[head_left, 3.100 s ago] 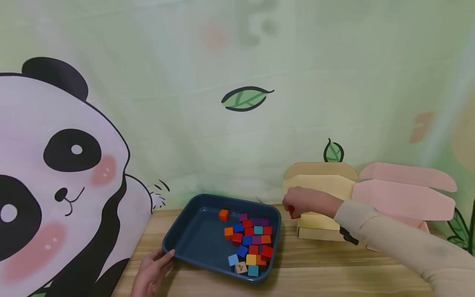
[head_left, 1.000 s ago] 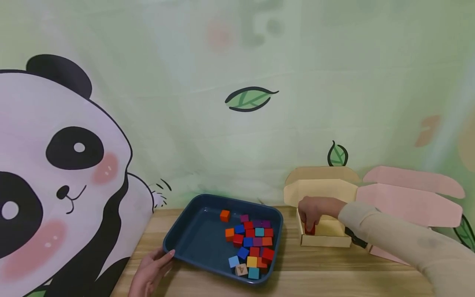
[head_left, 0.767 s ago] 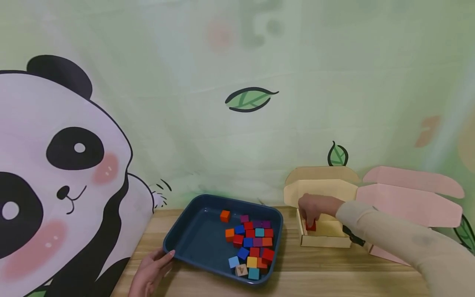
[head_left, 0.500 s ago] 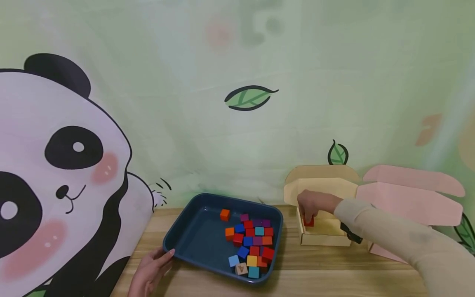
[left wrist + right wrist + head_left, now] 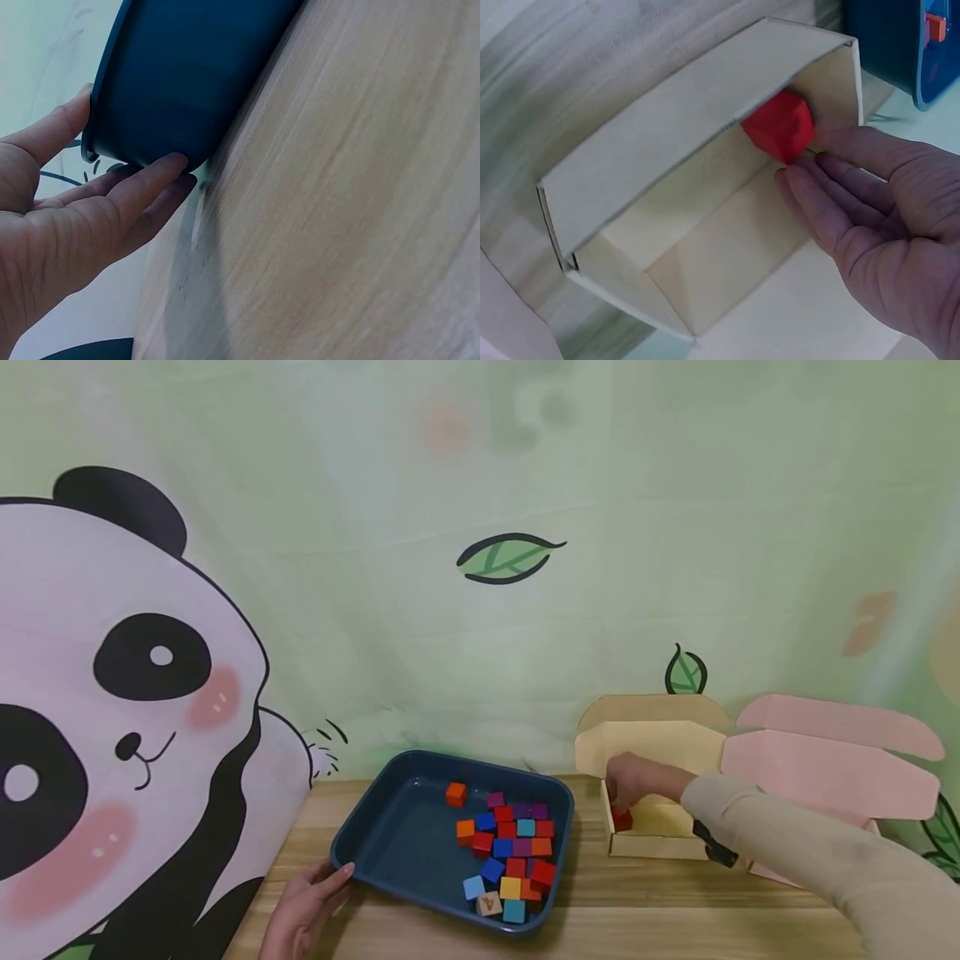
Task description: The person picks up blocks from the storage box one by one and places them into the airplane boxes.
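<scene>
My left hand [image 5: 303,906] holds the near left corner of a dark blue tray [image 5: 411,893], thumb at its rim. The left wrist view shows the fingers under the tray's outer wall [image 5: 180,82]. Inside an open cream cardboard box [image 5: 660,846], my right hand [image 5: 637,777] reaches down at a red block [image 5: 621,818] by the left end. Up close, thumb and fingertips [image 5: 799,176] pinch at one corner of that red block [image 5: 780,126], which sits tilted against the front wall. Part of it is hidden behind that wall.
Several coloured blocks [image 5: 510,888] crowd the tray's right side; an orange block [image 5: 456,794] lies apart at the back. A pink box [image 5: 832,768] stands open right of the cream one, partly behind my right sleeve [image 5: 810,852]. A panda-printed backdrop rises behind the wooden table [image 5: 630,910].
My right hand has carried the red block from above the gap beside the tray down into the cream box, then shifted it slightly near the left end. The left hand stays at the tray.
</scene>
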{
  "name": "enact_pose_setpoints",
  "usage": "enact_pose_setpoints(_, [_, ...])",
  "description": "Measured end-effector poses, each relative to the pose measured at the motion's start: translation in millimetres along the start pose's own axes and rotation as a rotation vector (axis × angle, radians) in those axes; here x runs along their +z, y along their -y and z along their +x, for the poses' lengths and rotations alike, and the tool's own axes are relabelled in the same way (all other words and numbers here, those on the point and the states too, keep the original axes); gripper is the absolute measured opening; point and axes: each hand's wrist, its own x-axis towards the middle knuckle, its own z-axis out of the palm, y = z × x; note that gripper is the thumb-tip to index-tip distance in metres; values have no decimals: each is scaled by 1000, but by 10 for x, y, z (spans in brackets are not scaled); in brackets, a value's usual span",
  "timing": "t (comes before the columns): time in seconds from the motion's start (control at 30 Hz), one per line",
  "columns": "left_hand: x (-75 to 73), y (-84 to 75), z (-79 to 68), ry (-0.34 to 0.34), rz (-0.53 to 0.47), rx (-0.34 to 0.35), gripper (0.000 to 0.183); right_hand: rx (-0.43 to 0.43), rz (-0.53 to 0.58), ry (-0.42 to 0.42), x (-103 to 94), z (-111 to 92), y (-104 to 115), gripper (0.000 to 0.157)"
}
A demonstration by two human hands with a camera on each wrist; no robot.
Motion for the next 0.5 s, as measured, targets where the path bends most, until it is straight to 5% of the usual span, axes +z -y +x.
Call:
enact_pose_setpoints(0.07, [-1,3,-1,-1,3,1,76,4,-17,13,-36,2,-5,37])
enact_pose_setpoints(0.27, [11,-5,-17,-3,5,1,76,48,53,27,-221,6,50,12])
enact_pose_setpoints(0.5, [20,-14,-17,-6,0,-4,77,-133,46,-90,-407,72,281,20])
